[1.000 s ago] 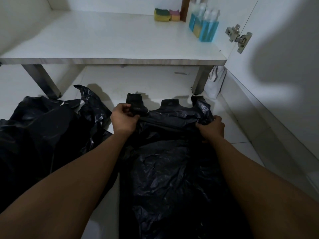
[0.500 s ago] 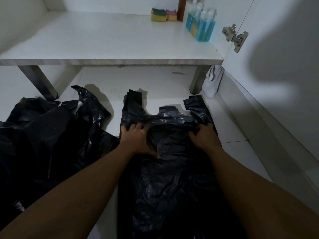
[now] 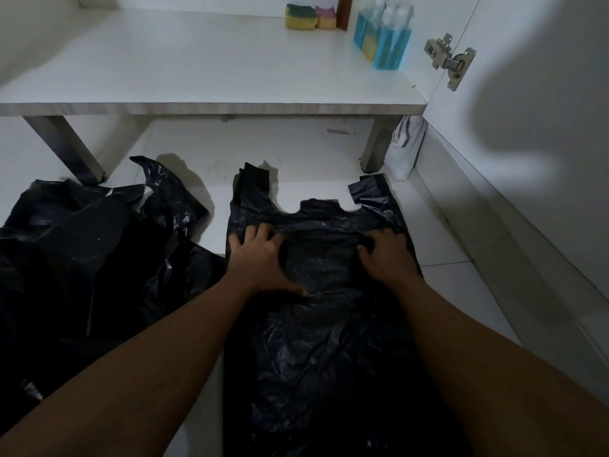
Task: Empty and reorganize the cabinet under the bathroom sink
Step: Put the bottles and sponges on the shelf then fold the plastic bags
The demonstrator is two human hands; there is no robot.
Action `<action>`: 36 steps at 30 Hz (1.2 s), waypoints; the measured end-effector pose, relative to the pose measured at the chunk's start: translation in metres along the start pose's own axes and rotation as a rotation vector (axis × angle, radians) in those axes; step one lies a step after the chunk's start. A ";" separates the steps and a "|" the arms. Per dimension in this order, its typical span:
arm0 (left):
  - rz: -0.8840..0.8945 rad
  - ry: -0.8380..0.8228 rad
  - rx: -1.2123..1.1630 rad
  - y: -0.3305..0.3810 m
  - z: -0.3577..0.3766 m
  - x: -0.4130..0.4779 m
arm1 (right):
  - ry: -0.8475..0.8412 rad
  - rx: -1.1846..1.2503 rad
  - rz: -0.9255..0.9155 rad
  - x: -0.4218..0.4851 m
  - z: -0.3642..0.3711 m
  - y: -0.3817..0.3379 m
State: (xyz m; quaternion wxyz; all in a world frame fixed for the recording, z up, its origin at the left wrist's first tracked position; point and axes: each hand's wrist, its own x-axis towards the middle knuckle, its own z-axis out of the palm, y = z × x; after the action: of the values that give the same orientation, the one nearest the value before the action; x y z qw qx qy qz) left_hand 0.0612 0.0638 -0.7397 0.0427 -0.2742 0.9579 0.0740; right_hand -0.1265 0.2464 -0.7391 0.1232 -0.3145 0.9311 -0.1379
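A black plastic bag [image 3: 329, 341] lies flattened on the near floor [image 3: 306, 189], handles pointing far. Crumpled black bags [image 3: 82, 258] lie heaped at left.

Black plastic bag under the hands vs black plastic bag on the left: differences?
Middle black plastic bag lies spread flat, handles toward the cabinet; left black plastic bag is a crumpled heap. Left hand and right hand rest on the middle one; nothing touches the left one. Both are glossy black, on the white floor.
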 end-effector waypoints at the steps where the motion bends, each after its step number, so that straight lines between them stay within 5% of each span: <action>1: 0.004 -0.026 -0.005 0.000 0.001 -0.001 | -0.062 -0.027 0.004 0.001 0.002 0.001; 4: 0.022 -0.089 -0.028 0.001 0.004 -0.003 | -0.070 0.000 0.008 0.000 0.002 0.002; 8: 0.041 0.028 -0.008 -0.002 0.001 -0.007 | 0.095 0.052 0.027 -0.008 -0.006 -0.003; 13: 0.031 -0.095 0.003 -0.006 0.003 -0.012 | -0.082 0.022 0.085 -0.021 -0.001 -0.001; 20: 0.028 -0.076 -0.015 -0.003 -0.016 -0.027 | -0.028 0.081 0.064 -0.030 -0.017 -0.006; 28: -0.151 0.028 0.093 -0.062 -0.091 -0.064 | -0.043 0.194 -0.096 -0.052 -0.028 -0.126; 33: -0.247 -0.053 0.034 -0.120 -0.131 -0.106 | -0.252 0.226 -0.245 -0.081 -0.009 -0.222; 36: -0.255 -0.109 0.042 -0.147 -0.139 -0.132 | -0.595 0.032 -0.108 -0.100 0.006 -0.259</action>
State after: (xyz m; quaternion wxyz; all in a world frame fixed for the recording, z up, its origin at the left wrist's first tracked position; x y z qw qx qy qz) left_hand 0.2454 -0.0136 -0.6038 0.1093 -0.3882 0.9130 0.0626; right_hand 0.0958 0.1094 -0.6438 0.3882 -0.3882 0.8336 -0.0608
